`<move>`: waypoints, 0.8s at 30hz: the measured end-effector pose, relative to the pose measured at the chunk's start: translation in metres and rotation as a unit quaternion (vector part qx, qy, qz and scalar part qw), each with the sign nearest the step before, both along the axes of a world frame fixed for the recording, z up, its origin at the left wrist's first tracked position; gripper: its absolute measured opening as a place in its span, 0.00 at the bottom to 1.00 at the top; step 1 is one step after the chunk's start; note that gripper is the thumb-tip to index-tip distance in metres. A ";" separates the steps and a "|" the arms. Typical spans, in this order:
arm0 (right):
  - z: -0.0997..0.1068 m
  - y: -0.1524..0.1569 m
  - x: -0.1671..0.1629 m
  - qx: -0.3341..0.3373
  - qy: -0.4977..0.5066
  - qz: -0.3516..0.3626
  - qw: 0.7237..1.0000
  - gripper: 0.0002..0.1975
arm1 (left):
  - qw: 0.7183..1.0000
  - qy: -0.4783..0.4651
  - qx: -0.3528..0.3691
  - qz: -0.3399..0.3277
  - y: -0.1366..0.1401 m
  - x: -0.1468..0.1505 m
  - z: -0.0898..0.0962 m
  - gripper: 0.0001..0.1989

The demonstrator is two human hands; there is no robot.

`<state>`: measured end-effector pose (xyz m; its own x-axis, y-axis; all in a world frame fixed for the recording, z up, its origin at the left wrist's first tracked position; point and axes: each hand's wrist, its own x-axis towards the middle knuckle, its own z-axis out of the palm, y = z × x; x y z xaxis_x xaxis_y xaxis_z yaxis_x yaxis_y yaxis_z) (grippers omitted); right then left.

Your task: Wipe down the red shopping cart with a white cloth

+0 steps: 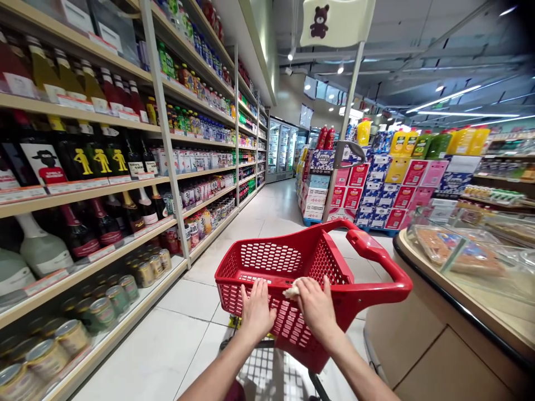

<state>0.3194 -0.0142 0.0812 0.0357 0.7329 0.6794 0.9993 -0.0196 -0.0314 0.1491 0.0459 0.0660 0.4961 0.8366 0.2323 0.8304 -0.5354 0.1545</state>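
A red plastic shopping cart (267,255) stands in front of me, side-on, with its handle to the right; the visible part of its basket is bare. My right hand (315,309) is closed on a crumpled white cloth (293,290) at the near rim of the basket. Its fingers hide part of the cloth. Against the same near side, further left, my left hand (256,312) lies with its fingers stretched out, holding nothing.
Shelves of bottles and cans (104,214) line the left side. A curved display counter (455,312) with packaged food (453,245) stands close on the right. Stacked drink cartons (376,192) and a signpost (349,100) are beyond the cart. Pale floor tiles (184,323) run along the aisle.
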 end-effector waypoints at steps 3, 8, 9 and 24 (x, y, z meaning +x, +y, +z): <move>0.001 0.004 -0.010 -0.041 0.027 0.036 0.998 0.17 | 0.995 -0.050 0.033 -0.076 -0.006 0.026 0.006 0.37; 0.001 -0.007 0.015 -0.063 0.068 0.067 0.993 0.22 | 0.973 -0.135 0.011 -0.186 -0.008 0.079 -0.002 0.28; -0.002 -0.010 0.021 -0.050 0.070 0.059 0.995 0.22 | 0.971 -0.153 0.007 -0.185 -0.006 0.083 -0.004 0.26; -0.014 -0.029 0.031 0.022 0.010 0.049 0.999 0.18 | 0.987 -0.113 0.071 -0.090 0.009 0.017 -0.014 0.20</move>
<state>0.3500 -0.0435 0.0675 -0.0216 0.7036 0.7103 0.9955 0.0805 -0.0495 0.1657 0.0553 0.0517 0.5562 0.6904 0.4626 0.6726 -0.7009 0.2372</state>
